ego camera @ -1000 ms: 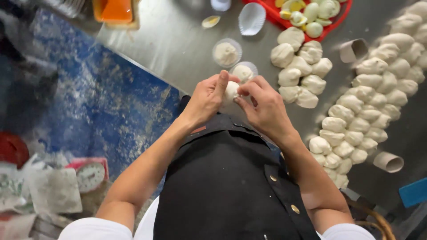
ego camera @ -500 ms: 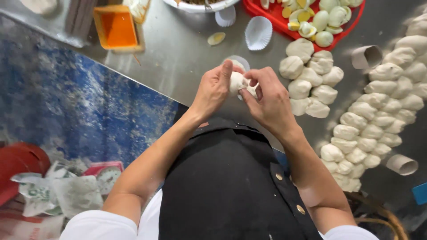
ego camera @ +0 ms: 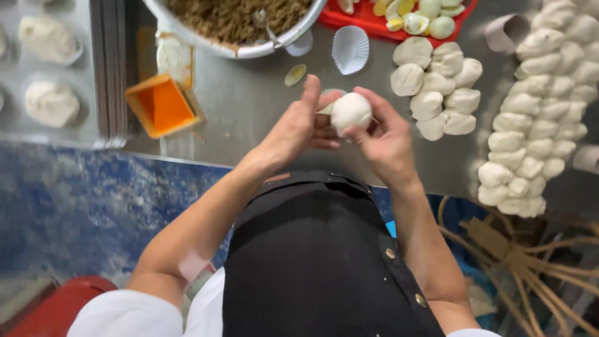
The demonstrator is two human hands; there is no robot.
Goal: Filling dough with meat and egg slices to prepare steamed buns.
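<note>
A round white dough ball (ego camera: 350, 111) is cupped between both my hands above the steel table (ego camera: 249, 106). My left hand (ego camera: 299, 125) presses against its left side with fingers raised. My right hand (ego camera: 387, 134) wraps its right side and underside. Both hands hover just over the table's near edge, in front of my black apron (ego camera: 318, 262).
A metal bowl of brown filling (ego camera: 240, 22) sits at the back. A red tray of egg pieces (ego camera: 405, 15), a white paper cup (ego camera: 349, 50), dough pieces (ego camera: 437, 93) and rows of dough lumps (ego camera: 536, 106) lie right. An orange box (ego camera: 161, 105) stands left.
The view has tilted up the table, bringing the filling bowl into sight. My hands have kept closing the dough, which now looks like a smooth ball.
</note>
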